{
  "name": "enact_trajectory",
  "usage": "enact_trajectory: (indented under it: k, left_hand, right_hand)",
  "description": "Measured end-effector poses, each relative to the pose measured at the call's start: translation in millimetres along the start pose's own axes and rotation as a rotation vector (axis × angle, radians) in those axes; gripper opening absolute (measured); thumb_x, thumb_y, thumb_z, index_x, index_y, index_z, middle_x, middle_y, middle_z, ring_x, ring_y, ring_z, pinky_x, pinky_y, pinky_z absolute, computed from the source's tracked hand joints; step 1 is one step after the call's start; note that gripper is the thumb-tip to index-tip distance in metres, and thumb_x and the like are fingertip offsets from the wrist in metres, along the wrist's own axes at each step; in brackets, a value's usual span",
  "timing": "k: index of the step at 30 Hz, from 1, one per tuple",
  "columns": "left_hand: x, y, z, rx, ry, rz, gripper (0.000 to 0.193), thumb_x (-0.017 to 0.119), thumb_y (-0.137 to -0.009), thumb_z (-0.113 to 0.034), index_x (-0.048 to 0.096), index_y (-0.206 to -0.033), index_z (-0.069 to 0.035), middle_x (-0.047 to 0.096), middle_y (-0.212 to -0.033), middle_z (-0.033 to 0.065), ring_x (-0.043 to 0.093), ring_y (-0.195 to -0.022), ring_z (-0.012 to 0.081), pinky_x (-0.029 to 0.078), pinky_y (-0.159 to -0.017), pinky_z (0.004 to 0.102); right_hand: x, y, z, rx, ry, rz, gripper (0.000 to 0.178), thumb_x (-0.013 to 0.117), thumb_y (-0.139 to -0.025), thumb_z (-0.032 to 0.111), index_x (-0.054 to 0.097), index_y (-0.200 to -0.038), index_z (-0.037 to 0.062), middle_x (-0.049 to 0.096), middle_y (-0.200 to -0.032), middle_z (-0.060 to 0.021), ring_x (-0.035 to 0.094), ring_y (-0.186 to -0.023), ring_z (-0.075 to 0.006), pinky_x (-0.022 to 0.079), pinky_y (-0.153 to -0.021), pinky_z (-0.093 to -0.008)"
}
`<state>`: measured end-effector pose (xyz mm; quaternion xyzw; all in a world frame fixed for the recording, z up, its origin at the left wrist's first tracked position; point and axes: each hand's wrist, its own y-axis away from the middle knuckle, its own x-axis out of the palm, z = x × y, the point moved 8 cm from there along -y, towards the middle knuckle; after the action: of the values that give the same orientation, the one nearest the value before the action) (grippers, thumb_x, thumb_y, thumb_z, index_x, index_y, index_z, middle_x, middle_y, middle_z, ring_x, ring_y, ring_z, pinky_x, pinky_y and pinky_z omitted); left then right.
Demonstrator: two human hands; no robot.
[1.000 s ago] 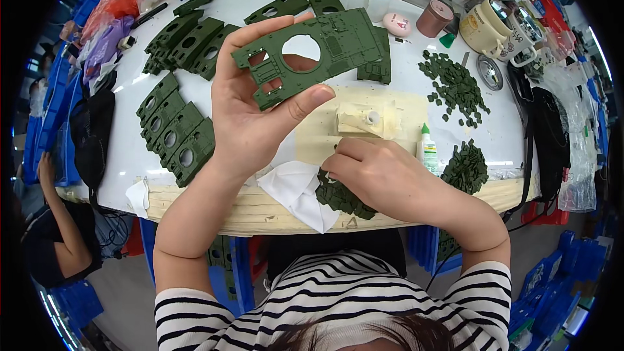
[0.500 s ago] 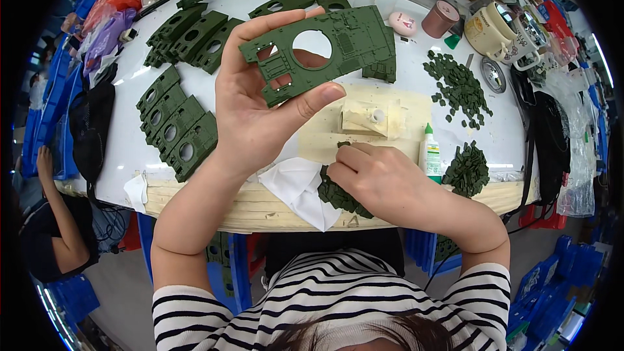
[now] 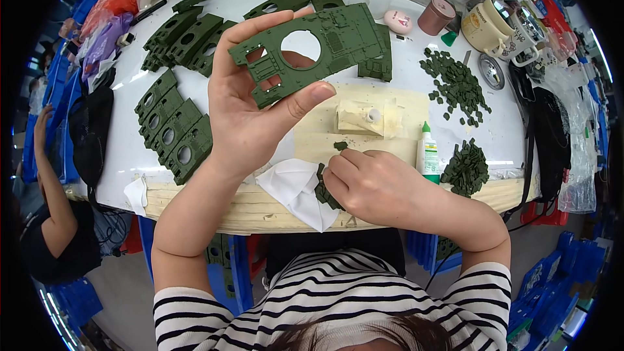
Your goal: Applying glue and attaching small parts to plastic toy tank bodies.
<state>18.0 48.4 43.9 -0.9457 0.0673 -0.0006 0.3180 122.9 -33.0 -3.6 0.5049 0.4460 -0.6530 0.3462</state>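
Observation:
My left hand point(image 3: 246, 117) is raised above the table, thumb and fingers clamped on the edges of a dark green plastic model tank hull top point(image 3: 338, 52). The part has a large round hole and two smaller rectangular openings. Low at the front edge, my right hand point(image 3: 374, 182) has its fingers curled down over a small heap of green pieces point(image 3: 325, 194); its fingertips are hidden. A single small green piece point(image 3: 340, 146) shows just beyond its knuckles. The heap adjoins a white cloth point(image 3: 296, 192). A glue bottle point(image 3: 429, 153) with a green tip stands right of that hand.
More green hull parts point(image 3: 170, 135) lie in rows at left and back. Small green pieces form two piles point(image 3: 455, 84) on the right. A taped block point(image 3: 361, 119) sits mid-table. Mugs point(image 3: 487, 26) and a pink tin point(image 3: 437, 15) stand at far right. Another person's arm point(image 3: 55, 175) shows at left.
The view has shifted slightly. My right hand has drawn back a little, showing more of the small piece beyond it and covering more of the heap. My left hand keeps its hold on the hull top.

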Motion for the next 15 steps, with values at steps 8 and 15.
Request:
enact_trajectory:
  k: [8,15]
  left_hand:
    - [0.4,-0.5,0.4,0.006,0.019,-0.001,0.063,0.076,-0.072,0.002,0.040,-0.124,-0.002,0.050,-0.128,0.0182,0.059,-0.093,0.0133,0.054,-0.079,0.0264]
    - [0.5,0.5,1.4,-0.025,0.061,-0.017,0.063,0.075,-0.072,0.003,0.039,-0.124,-0.002,0.049,-0.129,0.0180,0.058,-0.093,0.0130,0.053,-0.079,0.0261]
  right_hand:
    - [2.2,-1.1,1.9,-0.016,0.061,-0.034,0.011,0.059,-0.064,0.011,0.059,-0.066,0.0007,0.050,-0.065,-0.0050,0.055,-0.065,-0.0168,0.047,-0.050,-0.0258]
    - [5.2,-0.1,7.1,-0.045,0.135,-0.032,0.012,0.059,-0.064,0.013,0.058,-0.065,0.0016,0.048,-0.065,-0.0041,0.053,-0.063,-0.0159,0.045,-0.049,-0.0250]
